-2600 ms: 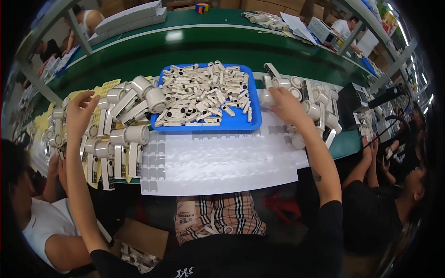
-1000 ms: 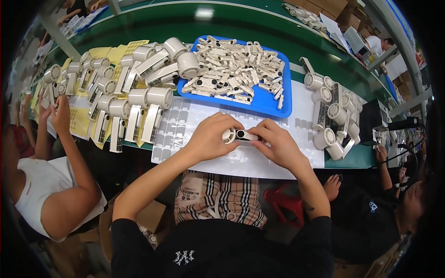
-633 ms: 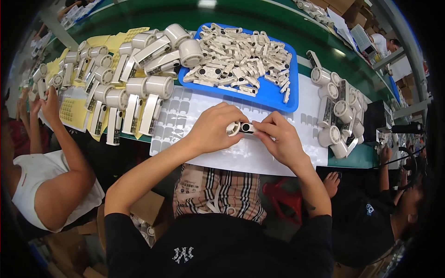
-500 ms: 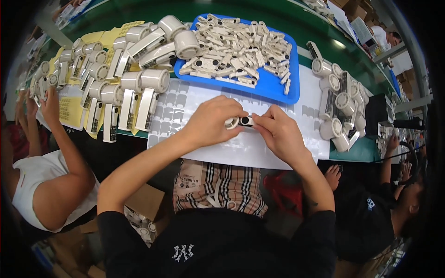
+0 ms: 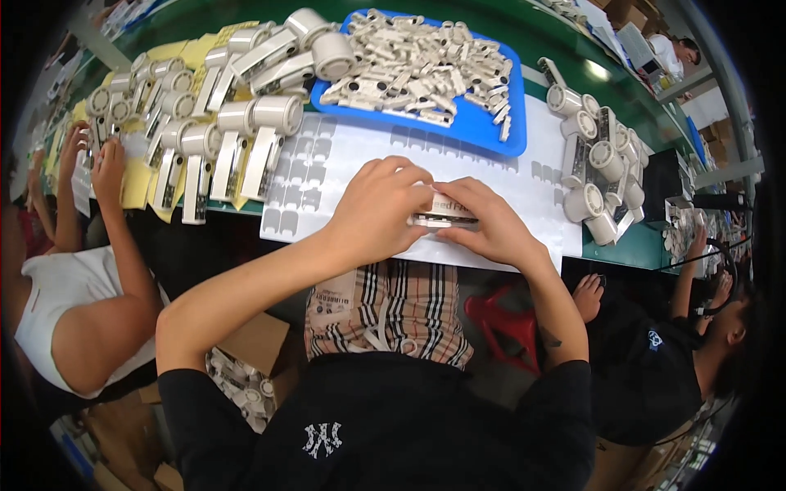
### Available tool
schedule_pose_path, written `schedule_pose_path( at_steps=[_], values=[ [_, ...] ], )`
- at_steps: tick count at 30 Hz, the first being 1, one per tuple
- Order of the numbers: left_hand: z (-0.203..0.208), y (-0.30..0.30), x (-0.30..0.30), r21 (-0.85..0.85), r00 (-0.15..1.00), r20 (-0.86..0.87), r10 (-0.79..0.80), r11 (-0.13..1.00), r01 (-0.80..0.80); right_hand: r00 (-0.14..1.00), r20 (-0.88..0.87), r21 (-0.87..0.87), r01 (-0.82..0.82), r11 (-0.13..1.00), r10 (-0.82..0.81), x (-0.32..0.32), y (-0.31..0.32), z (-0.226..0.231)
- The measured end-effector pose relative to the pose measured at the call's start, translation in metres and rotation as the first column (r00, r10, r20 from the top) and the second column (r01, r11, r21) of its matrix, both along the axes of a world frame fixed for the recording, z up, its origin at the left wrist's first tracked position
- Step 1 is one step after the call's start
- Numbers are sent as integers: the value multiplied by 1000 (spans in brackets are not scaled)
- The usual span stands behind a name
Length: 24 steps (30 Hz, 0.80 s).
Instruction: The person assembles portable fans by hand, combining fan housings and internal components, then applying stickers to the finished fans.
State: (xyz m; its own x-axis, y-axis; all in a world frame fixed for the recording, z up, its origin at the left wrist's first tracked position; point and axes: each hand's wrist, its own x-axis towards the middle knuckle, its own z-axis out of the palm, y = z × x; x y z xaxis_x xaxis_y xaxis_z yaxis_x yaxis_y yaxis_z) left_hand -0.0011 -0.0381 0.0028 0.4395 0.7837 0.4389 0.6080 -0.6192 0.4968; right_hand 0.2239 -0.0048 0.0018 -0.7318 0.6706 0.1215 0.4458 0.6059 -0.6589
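Note:
Between my two hands, over the near edge of the white sheet (image 5: 360, 147), is a small off-white plastic housing (image 5: 447, 206) with printing on its upward face. My left hand (image 5: 378, 203) grips its left end, the fingers curled over it. On the other end my right hand (image 5: 493, 227) closes, thumb below and fingers on top. Fingers cover both ends of the housing. Beyond my hands a blue tray (image 5: 517, 123) holds a heap of small off-white plastic clips (image 5: 422, 69), some with black round pads.
White round-headed devices with long handles (image 5: 233, 147) stand in rows on yellow sheets at left. More such devices (image 5: 606, 164) lie at right. A co-worker's hands (image 5: 106, 168) work at far left; another person sits at right. A red stool (image 5: 503, 323) and cardboard box (image 5: 255, 340) are below.
The housing has turned in my hands: its ring-shaped end and black round pad showed before, now its printed face does. My right hand's grip has spread along it.

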Motion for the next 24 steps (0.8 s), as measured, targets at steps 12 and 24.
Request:
schedule_pose_path(
  at_steps=[12,24],
  values=[
    [-15,8,11,-177,994,-25,103,979,-105,992,-62,212,122,970,-111,-6,-13,-27],
    [-1,16,16,-323,988,-33,152,934,-155,968,-159,-139,173,975,-194,0,-3,-21]
  ],
)
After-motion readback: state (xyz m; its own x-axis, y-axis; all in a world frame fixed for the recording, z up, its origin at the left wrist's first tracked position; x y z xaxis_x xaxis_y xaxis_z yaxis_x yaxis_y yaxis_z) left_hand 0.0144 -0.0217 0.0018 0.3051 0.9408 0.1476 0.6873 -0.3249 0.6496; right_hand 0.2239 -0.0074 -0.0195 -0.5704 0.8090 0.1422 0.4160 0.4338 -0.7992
